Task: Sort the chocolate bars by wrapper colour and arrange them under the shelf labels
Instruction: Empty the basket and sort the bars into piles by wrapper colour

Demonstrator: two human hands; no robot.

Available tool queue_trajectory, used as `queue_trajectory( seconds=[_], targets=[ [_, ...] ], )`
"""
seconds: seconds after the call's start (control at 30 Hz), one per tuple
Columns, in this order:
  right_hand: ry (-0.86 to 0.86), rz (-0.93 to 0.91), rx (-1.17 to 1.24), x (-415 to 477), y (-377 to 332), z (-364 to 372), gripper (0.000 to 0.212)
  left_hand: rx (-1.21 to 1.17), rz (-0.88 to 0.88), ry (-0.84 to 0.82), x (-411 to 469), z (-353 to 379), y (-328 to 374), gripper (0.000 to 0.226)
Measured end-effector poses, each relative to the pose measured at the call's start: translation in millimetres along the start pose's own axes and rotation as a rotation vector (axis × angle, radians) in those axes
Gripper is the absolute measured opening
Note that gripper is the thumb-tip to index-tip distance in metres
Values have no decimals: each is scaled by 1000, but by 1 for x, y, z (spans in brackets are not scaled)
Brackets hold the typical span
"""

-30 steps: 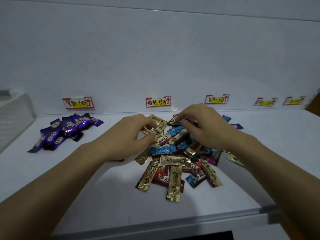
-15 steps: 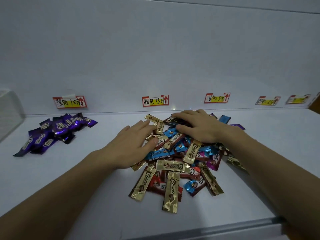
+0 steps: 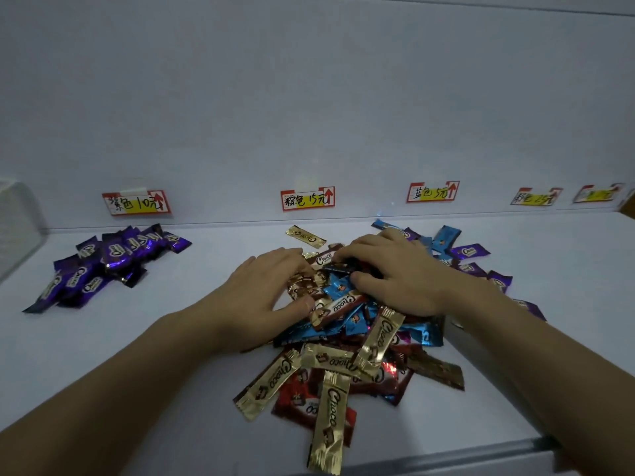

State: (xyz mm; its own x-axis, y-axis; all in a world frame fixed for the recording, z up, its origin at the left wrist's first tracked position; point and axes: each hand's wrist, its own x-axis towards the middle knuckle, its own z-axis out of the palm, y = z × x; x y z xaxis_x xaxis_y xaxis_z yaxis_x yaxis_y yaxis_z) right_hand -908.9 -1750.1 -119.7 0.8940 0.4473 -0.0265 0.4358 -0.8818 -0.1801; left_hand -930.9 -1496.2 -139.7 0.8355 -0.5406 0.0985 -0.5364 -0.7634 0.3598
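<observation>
white shelf point(image 3: 137, 355), end label point(image 3: 599, 193) blurred, left hand point(image 3: 264, 297), right hand point(image 3: 402, 276) over pile point(image 3: 330, 362)

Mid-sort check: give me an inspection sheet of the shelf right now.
Surface: white shelf.
Job's things: purple bars grouped under the left label; mixed pile of gold, blue, red, brown, purple at centre; one gold bar apart behind it.
Clutter: nothing seen.
Grippers: left hand and right hand on the mixed pile, fingers bent among bars; grip unclear.
Cables: nothing seen.
Surroundings: five labels on white back wall; translucent container at left edge.
</observation>
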Motion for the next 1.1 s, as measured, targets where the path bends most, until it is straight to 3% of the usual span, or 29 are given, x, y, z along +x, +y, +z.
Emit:
queue_trajectory(
  seconds=[0.1,0.23,0.33,0.47,0.6,0.77,0.97,1.03,1.1],
  targets=[
    [-9,8,3,-6,-7,-5,53,-42,0,0,-6,-6,3,57],
    [74,-10,102,13,-8,-25,56,-70,-60,61,3,-19,0,43],
    [64,-62,78,37,-6,-36,33,33,-87,28,23,-27,-2,39],
    [-80,-46,11,53,-8,-32,21,118,-86,-94,47,-22,5,46],
    [25,-20,126,48,-1,-29,4,31,-78,-37,49,-17,-2,34],
    [182,2,321,49,8,-36,9,-108,-133,61,43,-16,-15,17],
    [43,26,403,51,19,-55,4,-272,-192,153,43,-29,-30,7],
    [86,48,420,49,23,-56,6,-266,-181,198,52,-32,-34,5],
    [171,86,474,47,27,-52,7,-240,-134,144,62,-32,-35,3]
  ],
)
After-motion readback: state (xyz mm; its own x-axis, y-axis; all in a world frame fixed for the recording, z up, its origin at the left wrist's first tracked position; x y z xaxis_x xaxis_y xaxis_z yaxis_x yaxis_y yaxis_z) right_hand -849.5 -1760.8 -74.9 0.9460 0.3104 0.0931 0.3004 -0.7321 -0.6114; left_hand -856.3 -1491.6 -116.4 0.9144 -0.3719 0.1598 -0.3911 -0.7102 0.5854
